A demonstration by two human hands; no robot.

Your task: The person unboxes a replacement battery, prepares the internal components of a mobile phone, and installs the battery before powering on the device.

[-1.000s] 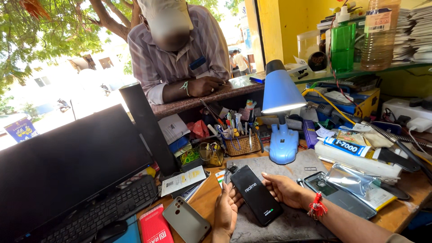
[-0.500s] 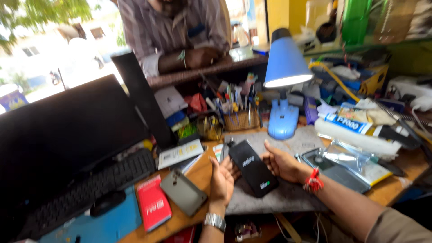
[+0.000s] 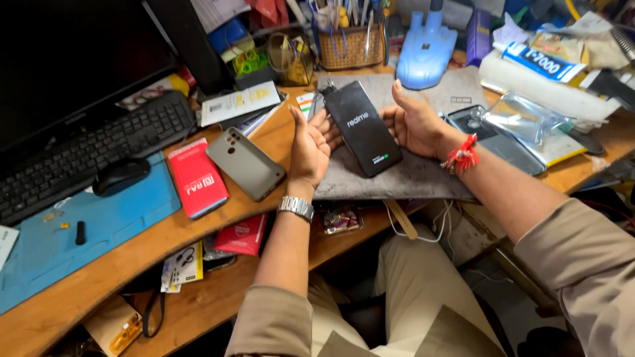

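A black phone (image 3: 362, 129) with a dark screen is held flat between both my hands, just over a grey work mat (image 3: 410, 180). My left hand (image 3: 311, 144), with a metal wristwatch, grips the phone's left edge with the palm turned inward. My right hand (image 3: 413, 122), with a red thread at the wrist, holds its right edge, thumb raised. The phone lies slanted, its top end pointing away from me.
A grey phone back (image 3: 245, 163) and a red box (image 3: 197, 177) lie left of my hands. Further left sit a keyboard (image 3: 86, 149), a mouse (image 3: 120, 175) and a blue mat (image 3: 106, 228). Behind are a blue lamp base (image 3: 426, 46) and a tool basket (image 3: 347, 47); a bagged phone (image 3: 512, 125) lies right.
The view has tilted down, so the person across the counter and the lamp shade are gone from sight. The phone stays between both hands, now over the grey mat's near part.
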